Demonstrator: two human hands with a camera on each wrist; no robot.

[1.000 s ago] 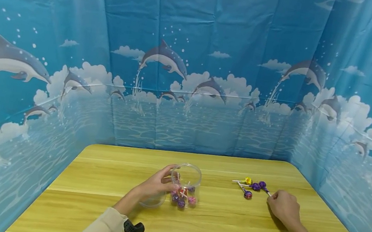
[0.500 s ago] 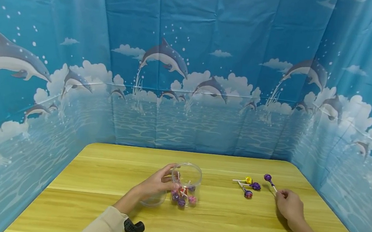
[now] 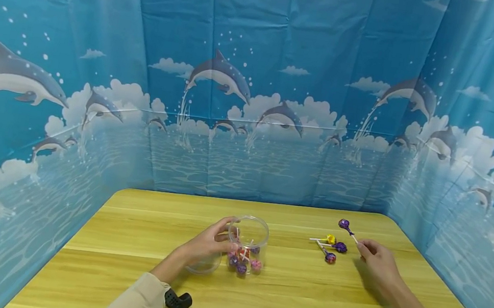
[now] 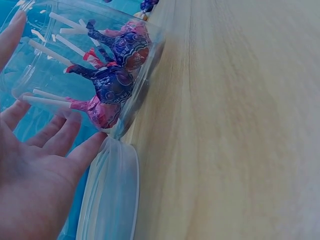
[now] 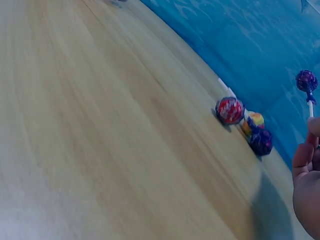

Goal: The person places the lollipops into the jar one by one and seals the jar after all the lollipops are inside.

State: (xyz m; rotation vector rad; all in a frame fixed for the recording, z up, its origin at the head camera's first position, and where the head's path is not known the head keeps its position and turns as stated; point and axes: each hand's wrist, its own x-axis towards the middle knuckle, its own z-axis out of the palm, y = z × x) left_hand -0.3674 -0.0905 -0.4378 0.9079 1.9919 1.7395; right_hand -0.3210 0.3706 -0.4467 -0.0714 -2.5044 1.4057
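Three sides of blue curtain (image 3: 252, 36), printed with leaping dolphins and clouds, enclose a yellow wood-grain table (image 3: 150, 224). Two arms in pale sleeves (image 3: 134, 299) reach in from the near edge.

The person's left hand (image 3: 210, 241) is wrapped around the side of a jar, thumb on the near side and fingers behind. The right hand (image 3: 378, 264), well apart to the right and lifted off the tabletop, pinches a thin white stick between thumb and fingertips.

The clear jar (image 3: 247, 240) stands upright left of the table's middle, its round mouth uncovered. Just beside its base, partly hidden by the left hand, is a clear round piece (image 4: 112, 192), probably its lid.

Smallest are the lollipops. Inside the jar lies a cluster of wrapped ones (image 4: 114, 85), pink, red and dark purple, too overlapped to count. The right hand's purple lollipop (image 3: 344, 223) points head-up and away. Three more rest close together on the table between the jar and the right hand: yellow (image 3: 331, 239), purple (image 3: 340, 247) and purple-and-red (image 3: 330, 258).

Filling the jar looks well along: many lollipops are in, one is held outside, three lie loose, and the jar has no cover on.
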